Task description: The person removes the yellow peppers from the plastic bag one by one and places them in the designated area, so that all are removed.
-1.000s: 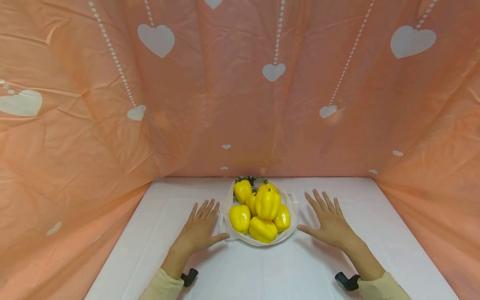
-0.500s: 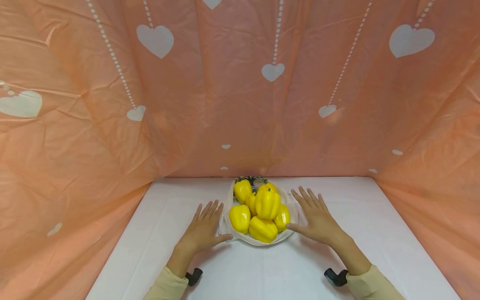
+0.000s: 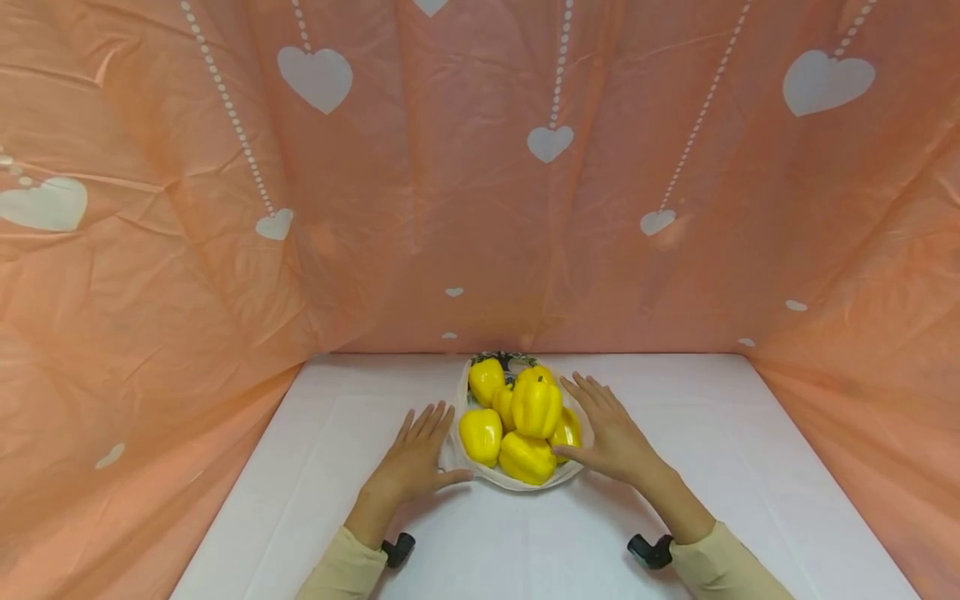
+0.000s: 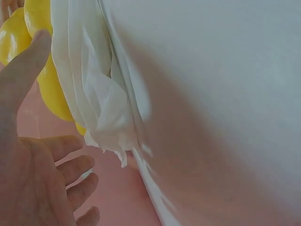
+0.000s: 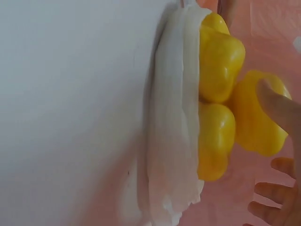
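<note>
Several glossy yellow bell peppers lie heaped in an open, whitish cloth bag with a dark print at its far rim. At the bag's left side my left hand is spread, fingers straight and thumb toward the near rim. My right hand is spread over the bag's right edge, its thumb overlapping the right-hand pepper in the head view. In the right wrist view the bag's side wall stands low with peppers bulging above it. The left wrist view shows the bag's crumpled cloth beside my thumb.
The bag sits toward the back of a white-covered table. A peach curtain with white hearts hangs behind the table and along both sides. Black devices are strapped at both wrists.
My right hand has moved left, from beside the bag to over its right edge. My left hand has shifted slightly right, closer to the bag. The peppers stay in place.
</note>
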`<state>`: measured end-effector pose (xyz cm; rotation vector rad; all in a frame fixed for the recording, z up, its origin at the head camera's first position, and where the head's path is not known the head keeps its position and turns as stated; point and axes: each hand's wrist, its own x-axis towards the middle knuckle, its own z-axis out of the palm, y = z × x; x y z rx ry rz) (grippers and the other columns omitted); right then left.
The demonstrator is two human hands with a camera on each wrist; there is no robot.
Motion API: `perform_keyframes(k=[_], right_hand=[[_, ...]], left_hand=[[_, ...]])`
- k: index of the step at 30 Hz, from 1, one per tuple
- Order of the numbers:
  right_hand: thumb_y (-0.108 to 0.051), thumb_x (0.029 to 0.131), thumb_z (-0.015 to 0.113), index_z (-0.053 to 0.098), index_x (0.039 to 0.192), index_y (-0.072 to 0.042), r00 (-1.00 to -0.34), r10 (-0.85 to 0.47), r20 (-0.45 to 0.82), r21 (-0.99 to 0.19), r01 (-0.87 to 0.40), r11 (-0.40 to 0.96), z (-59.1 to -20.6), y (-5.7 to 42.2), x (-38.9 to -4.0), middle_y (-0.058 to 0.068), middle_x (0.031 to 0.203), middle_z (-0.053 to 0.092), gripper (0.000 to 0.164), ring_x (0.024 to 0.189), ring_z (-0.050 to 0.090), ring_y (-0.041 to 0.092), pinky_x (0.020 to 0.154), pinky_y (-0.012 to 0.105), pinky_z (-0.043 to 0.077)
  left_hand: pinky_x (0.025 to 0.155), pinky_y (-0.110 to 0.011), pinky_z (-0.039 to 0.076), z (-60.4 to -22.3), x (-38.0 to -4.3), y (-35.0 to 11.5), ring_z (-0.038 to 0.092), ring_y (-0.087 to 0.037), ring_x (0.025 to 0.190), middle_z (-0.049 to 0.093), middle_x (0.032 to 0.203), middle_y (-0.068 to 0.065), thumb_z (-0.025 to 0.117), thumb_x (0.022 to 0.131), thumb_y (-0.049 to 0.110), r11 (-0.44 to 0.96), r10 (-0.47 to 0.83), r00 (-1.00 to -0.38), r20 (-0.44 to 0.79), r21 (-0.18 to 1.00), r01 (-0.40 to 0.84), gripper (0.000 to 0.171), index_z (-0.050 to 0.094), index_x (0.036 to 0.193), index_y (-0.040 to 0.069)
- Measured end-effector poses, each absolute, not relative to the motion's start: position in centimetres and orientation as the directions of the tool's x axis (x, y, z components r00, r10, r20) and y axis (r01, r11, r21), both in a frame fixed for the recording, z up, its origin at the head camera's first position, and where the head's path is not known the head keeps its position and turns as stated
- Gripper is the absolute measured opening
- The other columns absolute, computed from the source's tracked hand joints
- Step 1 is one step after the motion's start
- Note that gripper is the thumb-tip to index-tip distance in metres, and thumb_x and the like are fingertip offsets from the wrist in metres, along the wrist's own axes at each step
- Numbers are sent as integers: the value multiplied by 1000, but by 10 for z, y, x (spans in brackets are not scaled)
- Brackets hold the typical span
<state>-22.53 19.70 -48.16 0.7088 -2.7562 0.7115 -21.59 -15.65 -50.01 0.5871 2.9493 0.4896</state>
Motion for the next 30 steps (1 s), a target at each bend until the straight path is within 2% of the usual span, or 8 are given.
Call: perform_keyframes(k=[10, 16, 23, 30], right_hand=[[-50, 83, 91, 41, 164, -8, -863, -373, 342, -433, -497, 753, -482, 184, -227, 19, 168, 43, 104, 155, 39, 44, 125, 67, 33], [-46, 83, 94, 41, 164, -9, -859, -355, 369, -463, -501, 731, -486, 180, -228, 19, 164, 47, 103, 150, 46, 44, 121, 67, 41], [-39, 82, 95, 43, 162, -9, -841, -355, 408, -481, -529, 699, -488, 178, -229, 15, 161, 51, 101, 146, 50, 41, 119, 64, 44], [-34, 83, 95, 42, 163, -9, -856, -340, 389, -516, -508, 690, -487, 176, -227, 16, 161, 51, 99, 146, 50, 41, 119, 63, 45]], left_hand=[[135, -57, 7, -500, -218, -150, 19, -38, 164, 23, 176, -20, 77, 90, 67, 868, 403, -915, -31, 331, 371, 115, 26, 168, -1], [135, -57, 9, -502, -220, -147, 19, -40, 164, 22, 176, -23, 76, 91, 66, 864, 404, -914, -33, 342, 370, 115, 25, 168, -3], [136, -55, 11, -507, -224, -142, 19, -38, 164, 20, 177, -22, 75, 93, 64, 869, 402, -915, -42, 332, 367, 114, 23, 168, -4], [135, -55, 12, -508, -223, -140, 20, -39, 164, 20, 177, -22, 73, 93, 66, 866, 401, -915, -42, 342, 364, 115, 22, 168, -4]])
